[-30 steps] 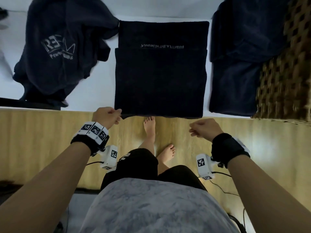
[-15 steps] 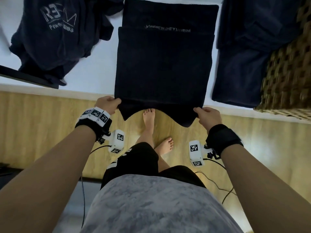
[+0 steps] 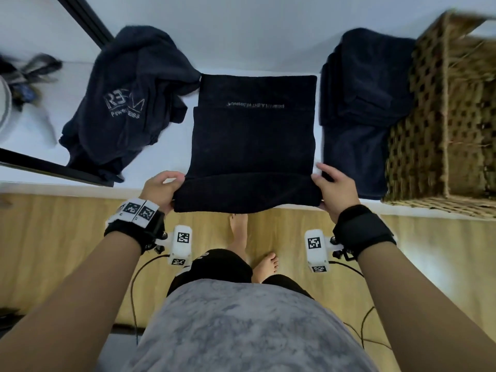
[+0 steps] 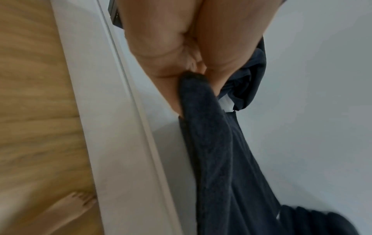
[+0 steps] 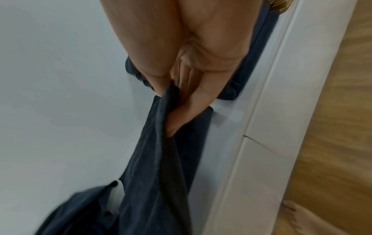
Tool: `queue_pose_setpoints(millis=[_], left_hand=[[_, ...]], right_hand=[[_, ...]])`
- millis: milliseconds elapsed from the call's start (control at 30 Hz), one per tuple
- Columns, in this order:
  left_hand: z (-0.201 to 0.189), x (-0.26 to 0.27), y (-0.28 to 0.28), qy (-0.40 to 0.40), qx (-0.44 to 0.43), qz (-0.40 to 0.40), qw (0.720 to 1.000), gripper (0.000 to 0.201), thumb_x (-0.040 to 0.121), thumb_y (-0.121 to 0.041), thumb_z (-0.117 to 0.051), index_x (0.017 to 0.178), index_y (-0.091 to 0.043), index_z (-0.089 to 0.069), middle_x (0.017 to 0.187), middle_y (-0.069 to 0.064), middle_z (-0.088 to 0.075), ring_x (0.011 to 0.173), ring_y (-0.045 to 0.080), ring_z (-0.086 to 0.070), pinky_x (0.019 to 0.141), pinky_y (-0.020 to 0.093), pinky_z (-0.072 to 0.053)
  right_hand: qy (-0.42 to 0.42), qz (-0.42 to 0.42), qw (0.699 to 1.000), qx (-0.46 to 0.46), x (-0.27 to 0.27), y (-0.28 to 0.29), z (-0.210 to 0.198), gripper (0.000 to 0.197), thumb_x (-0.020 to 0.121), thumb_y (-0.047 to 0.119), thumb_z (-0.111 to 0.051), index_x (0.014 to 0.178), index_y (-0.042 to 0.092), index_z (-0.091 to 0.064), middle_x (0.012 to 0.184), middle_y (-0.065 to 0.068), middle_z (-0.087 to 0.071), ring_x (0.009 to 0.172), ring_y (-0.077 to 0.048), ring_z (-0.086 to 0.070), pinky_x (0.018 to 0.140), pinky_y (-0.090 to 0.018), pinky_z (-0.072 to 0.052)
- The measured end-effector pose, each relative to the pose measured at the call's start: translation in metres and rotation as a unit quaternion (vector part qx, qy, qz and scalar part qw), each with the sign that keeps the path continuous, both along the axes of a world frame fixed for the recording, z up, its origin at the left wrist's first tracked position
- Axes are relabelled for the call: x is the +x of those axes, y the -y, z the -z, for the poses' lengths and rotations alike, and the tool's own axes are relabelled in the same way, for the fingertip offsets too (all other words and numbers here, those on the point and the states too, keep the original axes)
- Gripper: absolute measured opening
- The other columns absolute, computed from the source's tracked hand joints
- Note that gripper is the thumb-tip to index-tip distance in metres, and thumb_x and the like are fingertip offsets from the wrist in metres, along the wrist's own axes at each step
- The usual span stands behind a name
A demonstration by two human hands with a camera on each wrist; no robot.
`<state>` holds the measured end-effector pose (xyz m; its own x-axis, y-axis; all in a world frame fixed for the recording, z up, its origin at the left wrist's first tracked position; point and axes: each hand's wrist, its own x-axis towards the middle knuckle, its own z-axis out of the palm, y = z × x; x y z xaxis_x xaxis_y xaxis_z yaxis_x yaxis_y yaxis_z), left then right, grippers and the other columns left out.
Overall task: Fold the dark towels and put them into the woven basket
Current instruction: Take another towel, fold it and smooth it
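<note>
Dark towel, black terry cloth with a line of pale lettering near its far end, lies flat on the white tabletop, centred at the near edge. Left hand pinches the near left corner, thumb on top; right hand pinches the near right corner likewise. Both corners are raised off the surface, and the near hem curls back over the rest of the cloth (fold begun, not laid down). Left wrist view confirms fingers clamped on bunched fabric; right wrist view shows the same grip. Crumpled navy towel with a printed logo sits to the left. Folded dark towels lie stacked to the right, touching the brown woven basket at the table's right end.
</note>
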<state>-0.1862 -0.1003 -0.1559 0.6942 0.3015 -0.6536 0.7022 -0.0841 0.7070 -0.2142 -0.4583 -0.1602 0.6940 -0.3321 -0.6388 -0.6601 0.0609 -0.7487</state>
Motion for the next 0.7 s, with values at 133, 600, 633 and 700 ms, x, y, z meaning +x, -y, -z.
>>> queue_pose_setpoints(millis=[133,600,633,700], left_hand=[[-0.017,0.016,0.005,-0.012,-0.138,-0.028,0.990,0.037,0.097,0.012,-0.033,0.108,-0.001,-0.065,0.097,0.018,-0.071,0.088,0.025,-0.068,0.081,0.041,-0.057],[-0.003,0.094,0.010,0.064,-0.156,-0.124,0.978,0.025,0.083,0.006,-0.071,0.105,0.002,-0.061,0.096,0.019,-0.070,0.090,0.026,-0.073,0.073,0.029,-0.059],[-0.001,0.101,0.012,0.071,-0.145,-0.128,0.979,0.027,0.082,0.001,-0.074,0.104,0.001,-0.059,0.097,0.019,-0.069,0.091,0.027,-0.073,0.072,0.031,-0.060],[0.001,0.119,0.014,0.072,-0.099,-0.110,0.986,0.023,0.082,-0.010,-0.078,0.098,-0.005,-0.062,0.095,0.012,-0.069,0.089,0.023,-0.074,0.069,0.030,-0.060]], right_hand=[[-0.011,0.077,0.984,0.162,0.016,-0.002,-0.023,0.036,0.091,-0.010,-0.040,0.102,0.003,-0.071,0.105,-0.022,-0.067,0.089,-0.028,-0.070,0.064,-0.032,-0.059],[0.011,0.105,0.993,0.052,0.083,-0.005,-0.021,0.011,0.084,0.008,-0.076,0.094,0.009,-0.070,0.094,-0.013,-0.072,0.079,-0.019,-0.075,0.060,-0.025,-0.058],[0.012,0.105,0.994,0.028,0.091,-0.006,-0.021,0.008,0.085,0.011,-0.075,0.091,0.012,-0.070,0.092,-0.011,-0.072,0.077,-0.019,-0.075,0.059,-0.025,-0.057],[0.018,0.080,0.995,-0.063,0.108,-0.007,-0.019,0.005,0.086,0.017,-0.074,0.085,0.017,-0.069,0.086,-0.005,-0.071,0.069,-0.013,-0.072,0.058,-0.024,-0.056]])
